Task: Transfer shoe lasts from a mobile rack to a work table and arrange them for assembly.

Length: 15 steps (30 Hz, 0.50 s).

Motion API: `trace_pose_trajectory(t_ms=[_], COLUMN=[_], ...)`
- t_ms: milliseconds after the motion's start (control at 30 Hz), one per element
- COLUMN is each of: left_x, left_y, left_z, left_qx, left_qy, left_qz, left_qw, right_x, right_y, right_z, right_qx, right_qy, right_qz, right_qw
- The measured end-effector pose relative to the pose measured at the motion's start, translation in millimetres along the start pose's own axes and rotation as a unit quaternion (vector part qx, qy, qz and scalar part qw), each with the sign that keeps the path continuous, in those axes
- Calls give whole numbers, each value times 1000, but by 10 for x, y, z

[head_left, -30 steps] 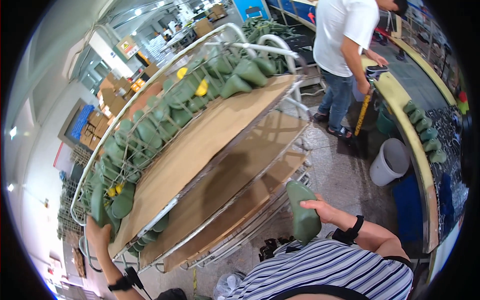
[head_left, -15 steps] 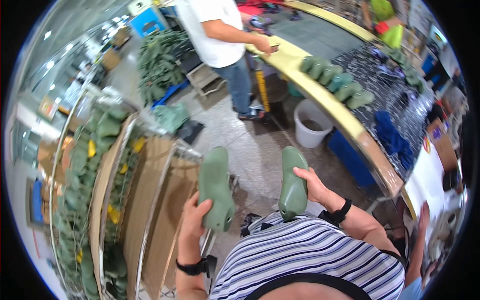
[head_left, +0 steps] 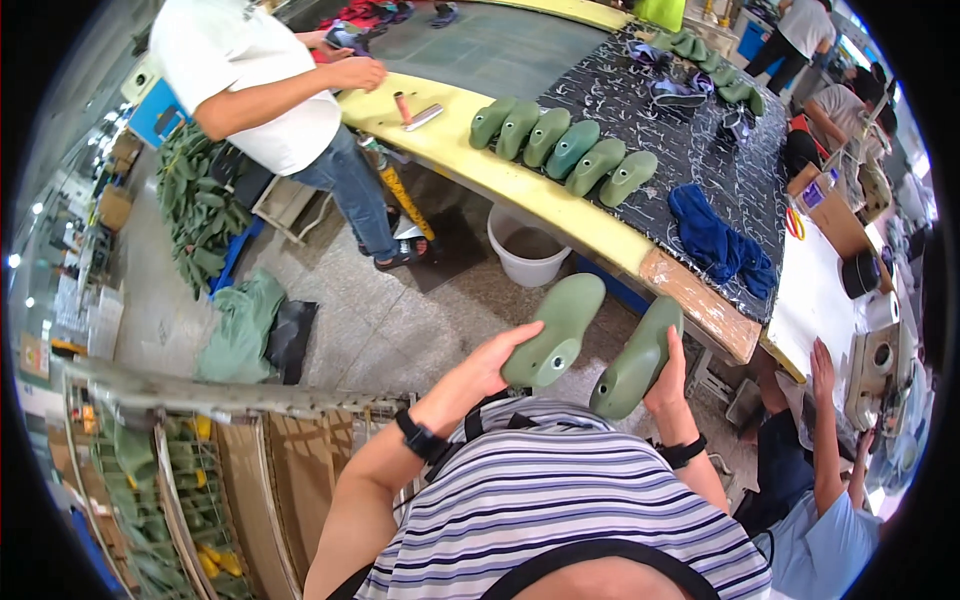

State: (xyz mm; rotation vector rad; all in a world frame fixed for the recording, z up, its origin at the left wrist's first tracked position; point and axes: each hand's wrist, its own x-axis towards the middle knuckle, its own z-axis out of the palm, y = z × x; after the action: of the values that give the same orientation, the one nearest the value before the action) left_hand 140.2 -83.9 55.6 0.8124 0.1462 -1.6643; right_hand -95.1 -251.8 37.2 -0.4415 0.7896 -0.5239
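Currently in the left hand [head_left: 492, 365]: one green shoe mould [head_left: 562, 322], pinched near the lower end at its left side, thumb along the edge, remaining fingers mostly hidden beneath. Tilted, far end leaning right, with a dark-centred hole showing near the end closest to the body.

In the right hand [head_left: 667, 382]: one darker green mould [head_left: 638, 362], clasped along its right side, fingers laid lengthwise; impossible to tell where the thumb presses. Likewise tilted, with a small dark hole at the lower end. Both pieces held up in front of the striped shirt [head_left: 560, 500], side by side, apart from each other, near the taped corner of the table. On each wrist, one black band.

Beyond, on the long table [head_left: 600, 235] with yellow edge: a row of six moulds [head_left: 573, 148], one more bluish than the others; right of these, a crumpled blue cloth [head_left: 715, 240] on a black patterned sheet [head_left: 600, 88]; farther back, several purplish shoes [head_left: 680, 92].

Below the edge, one whitish bucket [head_left: 528, 262]. To the left, one person in a white shirt [head_left: 240, 75], standing at the table; on the floor, a green sheet [head_left: 238, 332] beside a black bag [head_left: 291, 342]. Lower left, a rack with brown boards [head_left: 290, 485] and more green moulds.
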Motion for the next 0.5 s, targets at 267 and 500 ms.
trace_pose_trajectory(t_ms=[267,500], left_x=[1012,2243], left_y=[1080,1253], left_z=[193,328], left_qx=[207,201], left_qy=[-100,-123], left_qz=[-126,-138], left_qw=[965,962], right_x=[796,1512], right_y=[-624,-1144], right_z=[336,426], right_qx=[-203,-196], right_qy=[161,179], right_qz=[-119,-192], right_qw=[959,945])
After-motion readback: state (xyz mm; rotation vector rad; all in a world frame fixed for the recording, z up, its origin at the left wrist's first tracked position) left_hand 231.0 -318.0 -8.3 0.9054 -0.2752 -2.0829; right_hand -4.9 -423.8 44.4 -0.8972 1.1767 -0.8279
